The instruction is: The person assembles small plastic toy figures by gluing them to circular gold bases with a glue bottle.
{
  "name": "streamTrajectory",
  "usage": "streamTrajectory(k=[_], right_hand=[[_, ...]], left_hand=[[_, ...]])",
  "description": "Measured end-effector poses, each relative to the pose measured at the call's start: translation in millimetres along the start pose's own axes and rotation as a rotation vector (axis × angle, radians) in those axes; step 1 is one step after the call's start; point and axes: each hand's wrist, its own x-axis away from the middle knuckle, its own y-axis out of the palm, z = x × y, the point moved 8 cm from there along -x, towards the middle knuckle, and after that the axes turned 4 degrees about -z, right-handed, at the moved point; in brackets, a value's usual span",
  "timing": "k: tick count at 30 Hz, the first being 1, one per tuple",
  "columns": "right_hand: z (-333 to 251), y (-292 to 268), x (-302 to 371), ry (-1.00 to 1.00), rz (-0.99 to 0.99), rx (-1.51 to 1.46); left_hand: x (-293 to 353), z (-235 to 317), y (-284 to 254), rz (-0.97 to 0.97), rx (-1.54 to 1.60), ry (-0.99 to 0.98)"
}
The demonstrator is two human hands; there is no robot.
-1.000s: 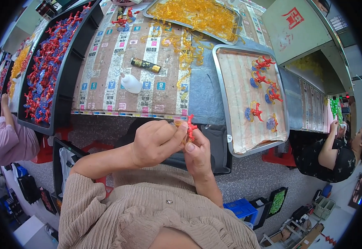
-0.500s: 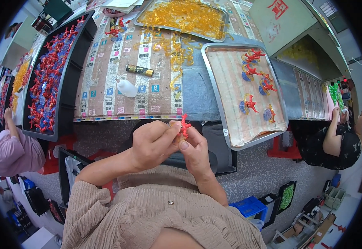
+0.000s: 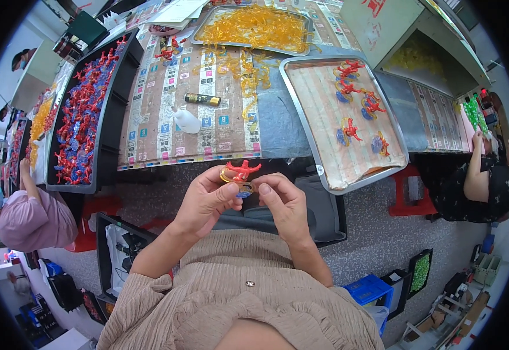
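Just beyond the table's front edge, my left hand [image 3: 203,201] grips a small plastic toy figure [image 3: 243,170] between thumb and fingers. The toy has a red body with arms spread, a clear blue base and a yellow translucent band curving round it. At the toy's right side, the thumb and fingers of my right hand [image 3: 288,210] pinch together at the yellow part; exactly what lies between them is partly hidden. Similar red and blue figures [image 3: 350,129] with yellow pieces lie spaced out on a paper-lined metal tray [image 3: 301,125] to the right.
A black crate [image 3: 106,125] of red and blue figures stands left. Yellow plastic pieces [image 3: 254,29] fill a far tray and spill onto the table. A white squeeze bottle [image 3: 187,121] and a dark cylinder [image 3: 202,99] lie mid-table. Co-workers sit at both sides.
The toy has turned upright, so its spread arms, blue base and yellow band now show. My hands have drawn slightly apart, and the view has shifted a little.
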Motion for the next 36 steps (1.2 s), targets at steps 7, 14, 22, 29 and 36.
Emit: streamTrajectory(k=[7, 14, 22, 29, 36], right_hand=[[-14.3, 4.7, 23.7, -0.053, 0.001, 0.021], [-17.4, 7.9, 47.2, 0.004, -0.022, -0.062], [-30.4, 8.9, 63.9, 0.013, 0.026, -0.059], [-28.1, 11.3, 52.8, 0.058, 0.028, -0.200], [-22.3, 11.4, 35.3, 0.148, 0.015, -0.323]], left_hand=[[17.5, -12.1, 12.4, -0.087, 0.174, -0.001], [38.9, -20.6, 27.0, -0.104, 0.176, -0.049], [51.4, -28.4, 43.9, -0.111, 0.346, -0.121], [48.9, -41.6, 48.2, -0.111, 0.649, -0.270], [36.8, -44.6, 50.3, -0.082, 0.814, -0.312]])
